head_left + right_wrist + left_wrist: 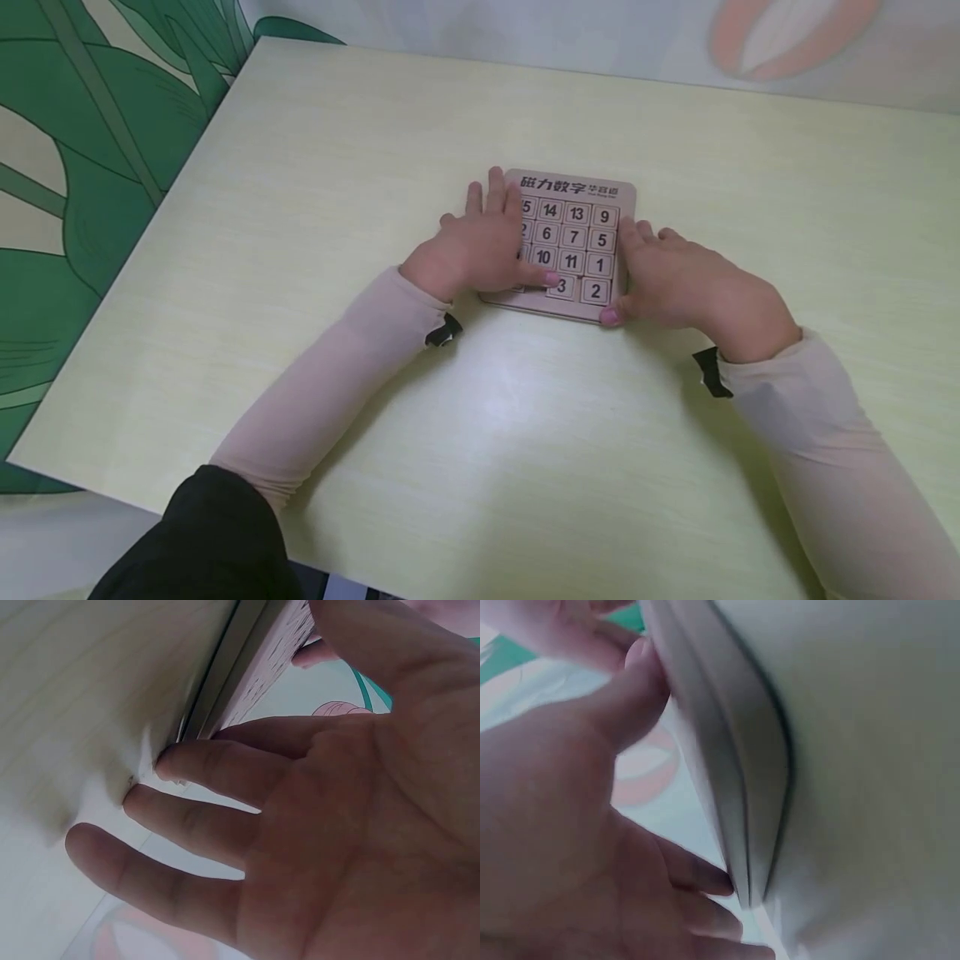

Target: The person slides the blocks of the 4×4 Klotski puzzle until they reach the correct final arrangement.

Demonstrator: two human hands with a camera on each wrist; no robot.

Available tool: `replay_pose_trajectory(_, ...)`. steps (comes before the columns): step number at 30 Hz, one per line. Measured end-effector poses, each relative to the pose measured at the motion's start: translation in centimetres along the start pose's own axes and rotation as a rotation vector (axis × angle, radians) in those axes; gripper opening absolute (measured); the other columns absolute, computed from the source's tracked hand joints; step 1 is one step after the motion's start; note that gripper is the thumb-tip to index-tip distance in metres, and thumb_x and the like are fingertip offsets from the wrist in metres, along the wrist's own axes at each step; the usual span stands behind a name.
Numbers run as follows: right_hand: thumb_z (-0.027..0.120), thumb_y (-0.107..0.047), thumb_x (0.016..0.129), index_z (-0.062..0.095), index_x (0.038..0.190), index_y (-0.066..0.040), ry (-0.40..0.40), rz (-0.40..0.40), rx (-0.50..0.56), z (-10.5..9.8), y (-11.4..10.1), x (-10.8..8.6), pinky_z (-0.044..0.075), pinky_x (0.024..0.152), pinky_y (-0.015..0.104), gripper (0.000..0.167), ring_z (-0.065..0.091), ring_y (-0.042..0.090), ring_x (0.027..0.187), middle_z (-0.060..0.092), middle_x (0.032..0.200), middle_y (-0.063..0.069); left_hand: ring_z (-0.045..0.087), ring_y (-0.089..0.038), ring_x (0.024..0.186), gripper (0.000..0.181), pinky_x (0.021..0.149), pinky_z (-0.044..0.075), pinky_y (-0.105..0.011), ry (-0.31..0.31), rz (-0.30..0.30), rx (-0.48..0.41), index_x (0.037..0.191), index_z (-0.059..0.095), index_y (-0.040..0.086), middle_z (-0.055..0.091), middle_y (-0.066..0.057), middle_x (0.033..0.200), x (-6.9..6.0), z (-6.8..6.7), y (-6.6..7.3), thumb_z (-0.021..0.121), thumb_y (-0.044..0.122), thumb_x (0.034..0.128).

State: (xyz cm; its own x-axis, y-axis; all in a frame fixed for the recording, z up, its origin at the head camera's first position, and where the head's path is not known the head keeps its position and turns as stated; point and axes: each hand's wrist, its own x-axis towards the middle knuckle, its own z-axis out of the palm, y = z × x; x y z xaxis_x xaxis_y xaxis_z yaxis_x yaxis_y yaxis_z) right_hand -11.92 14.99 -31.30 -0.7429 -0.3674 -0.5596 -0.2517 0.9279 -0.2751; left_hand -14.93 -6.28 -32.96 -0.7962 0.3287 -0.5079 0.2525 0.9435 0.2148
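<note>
A number sliding puzzle [587, 312] lies flat on the table, its numbered square tiles set in a pinkish board with Chinese lettering along the top. My left hand [480, 250] rests over its left side, fingers stretched toward the far edge and covering part of the left column. Its thumb touches the bottom row at the tile marked 3 [562, 290]. A narrow gap parts that tile from the tile marked 2 [596, 292]. Along the right edge, my right hand [686, 279] touches the board with nearly straight fingers, its thumb at the near right corner.
The puzzle stands on a pale wood-grain table [480, 467]. Behind the table is a light wall [525, 33] with a faint orange shape, and green leaf artwork [105, 125] lies beyond the left edge. Black straps show at both sleeve cuffs.
</note>
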Motion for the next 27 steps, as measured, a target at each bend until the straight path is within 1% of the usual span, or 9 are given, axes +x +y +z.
replay_pose_trajectory(6,0.076,-0.045,0.089,0.0,0.156,0.011,-0.001,0.002,-0.01,0.1,0.1,0.0,0.018,0.112,0.067,0.115,0.013,0.058,0.143,0.009,0.158,0.038,0.008,-0.046,0.149,0.117,0.112,0.022,-0.067,0.044,-0.023,0.127,0.158,-0.002,-0.006,-0.004,-0.029,0.164,-0.3,0.6,1.2,0.049,0.074,0.0906)
replay_pose_trajectory(11,0.076,-0.046,0.089,0.0,0.156,0.01,-0.002,0.003,-0.008,0.1,0.2,0.1,0.018,0.112,0.067,0.116,0.013,0.057,0.143,0.008,0.158,0.038,0.023,-0.043,0.146,0.116,0.111,0.026,-0.063,0.06,-0.01,0.164,0.158,0.004,-0.007,0.006,-0.029,0.163,-0.5,0.5,1.1,0.048,0.076,0.09)
replay_pose_trajectory(14,0.076,-0.045,0.089,0.0,0.157,0.009,-0.004,0.001,0.002,0.0,0.2,0.1,0.017,0.112,0.067,0.115,0.012,0.057,0.143,0.008,0.159,0.037,0.041,-0.038,0.131,0.114,0.107,0.032,-0.058,0.072,0.035,0.148,0.158,0.013,-0.006,0.031,-0.026,0.15,-0.5,0.1,0.4,0.051,0.076,0.0888)
replay_pose_trajectory(15,0.075,-0.045,0.089,-0.001,0.157,0.008,-0.005,0.0,0.006,0.0,0.1,0.1,0.017,0.112,0.068,0.115,0.012,0.056,0.144,0.007,0.159,0.037,0.045,-0.035,0.124,0.112,0.105,0.035,-0.056,0.073,0.055,0.136,0.157,0.016,-0.006,0.038,-0.022,0.143,-0.5,-0.2,0.1,0.053,0.075,0.0887)
replay_pose_trajectory(17,0.075,-0.045,0.089,-0.002,0.157,0.007,-0.007,0.0,0.018,0.0,0.1,0.0,0.017,0.112,0.068,0.116,0.011,0.056,0.144,0.007,0.159,0.036,0.047,-0.031,0.113,0.104,0.101,0.038,-0.052,0.063,0.097,0.106,0.155,0.024,-0.002,0.044,-0.016,0.13,-0.5,-0.7,-0.7,0.056,0.071,0.0894)
replay_pose_trajectory(18,0.076,-0.045,0.089,-0.003,0.157,0.007,-0.008,0.002,0.024,0.0,0.1,0.0,0.016,0.112,0.068,0.116,0.011,0.056,0.144,0.007,0.159,0.036,0.046,-0.03,0.11,0.099,0.099,0.04,-0.05,0.055,0.118,0.087,0.154,0.027,-0.001,0.046,-0.013,0.125,-0.5,-1.0,-1.2,0.058,0.069,0.0901)
replay_pose_trajectory(22,0.077,-0.045,0.088,-0.004,0.157,0.007,-0.007,0.007,0.042,0.1,0.1,0.0,0.017,0.111,0.069,0.119,0.011,0.057,0.143,0.008,0.159,0.037,0.042,-0.029,0.121,0.088,0.105,0.038,-0.046,-0.001,0.172,0.02,0.157,0.027,0.006,0.043,-0.015,0.141,-0.1,-2.0,-2.9,0.065,0.055,0.0941)
replay_pose_trajectory(25,0.077,-0.044,0.088,-0.004,0.157,0.007,-0.005,0.009,0.038,0.0,0.1,-0.1,0.017,0.111,0.068,0.118,0.011,0.056,0.144,0.008,0.159,0.036,0.036,-0.028,0.13,0.089,0.11,0.034,-0.044,-0.037,0.181,-0.017,0.161,0.022,0.012,0.034,-0.013,0.152,0.2,-2.3,-3.6,0.069,0.046,0.0944)
replay_pose_trajectory(27,0.076,-0.044,0.089,-0.003,0.157,0.007,-0.006,0.007,0.032,0.0,0.1,-0.1,0.017,0.112,0.068,0.117,0.011,0.056,0.144,0.007,0.159,0.036,0.034,-0.027,0.131,0.091,0.11,0.034,-0.043,-0.048,0.177,-0.033,0.162,0.021,0.014,0.032,-0.012,0.154,0.3,-2.4,-3.8,0.072,0.043,0.0927)
